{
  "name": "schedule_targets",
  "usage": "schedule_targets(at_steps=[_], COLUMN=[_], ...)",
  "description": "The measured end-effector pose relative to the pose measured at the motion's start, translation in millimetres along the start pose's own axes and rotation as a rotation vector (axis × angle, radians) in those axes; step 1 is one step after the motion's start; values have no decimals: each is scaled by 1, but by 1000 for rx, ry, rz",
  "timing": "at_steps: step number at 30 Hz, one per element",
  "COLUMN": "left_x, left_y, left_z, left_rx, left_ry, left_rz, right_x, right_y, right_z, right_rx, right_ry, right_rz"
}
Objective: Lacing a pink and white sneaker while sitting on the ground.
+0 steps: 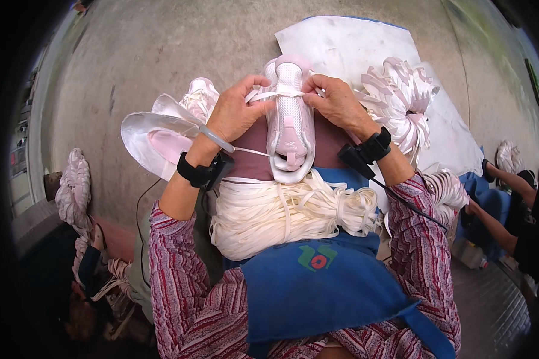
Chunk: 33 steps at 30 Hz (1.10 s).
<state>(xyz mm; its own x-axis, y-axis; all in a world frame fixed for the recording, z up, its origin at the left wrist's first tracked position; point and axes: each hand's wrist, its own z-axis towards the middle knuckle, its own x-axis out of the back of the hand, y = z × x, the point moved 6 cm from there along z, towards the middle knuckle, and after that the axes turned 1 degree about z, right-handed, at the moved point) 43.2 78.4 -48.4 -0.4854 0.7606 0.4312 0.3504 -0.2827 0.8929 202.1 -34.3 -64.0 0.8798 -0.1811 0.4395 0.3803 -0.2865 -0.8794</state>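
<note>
A pink and white shoe upper lies lengthwise across my lap, between my two hands. A flat white shoelace crosses it near its far end. My left hand pinches the lace on the left side, thumb and fingers together. From the right side, my right hand also pinches the lace, close against the upper. A thick bundle of off-white shoelaces rests on my lap, just nearer than the upper. White and pink shoe pieces sit beyond my left wrist.
On the floor ahead lies a white sheet, carrying a ring-shaped bundle of pink and white shoe parts. Another bundle is by my right forearm. More bundles hang at the left. At the right, another person's arm reaches in.
</note>
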Motion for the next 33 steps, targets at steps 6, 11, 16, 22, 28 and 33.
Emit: schedule_targets(at_steps=[6,11,16,22,28,33], left_x=[6,1,-3,6,-1,-3], left_y=[9,-29,-26,-13,6,3], left_z=[2,10,14,5,-4,-3], left_rx=[-36,288,210,182,-30,-278], left_ry=[-28,-208,-184,-173,-107,-34], left_rz=[198,106,111,69,31,200], right_x=[6,15,22,21,12,16], right_y=[-5,-21,-27,-13,-9,-5], right_z=[-2,0,7,0,-13,-12], right_rx=[10,166,309,75,6,46], right_ry=[24,62,164,-58,-134,-58], right_rz=[-2,-129,-210,-145,-121,-15])
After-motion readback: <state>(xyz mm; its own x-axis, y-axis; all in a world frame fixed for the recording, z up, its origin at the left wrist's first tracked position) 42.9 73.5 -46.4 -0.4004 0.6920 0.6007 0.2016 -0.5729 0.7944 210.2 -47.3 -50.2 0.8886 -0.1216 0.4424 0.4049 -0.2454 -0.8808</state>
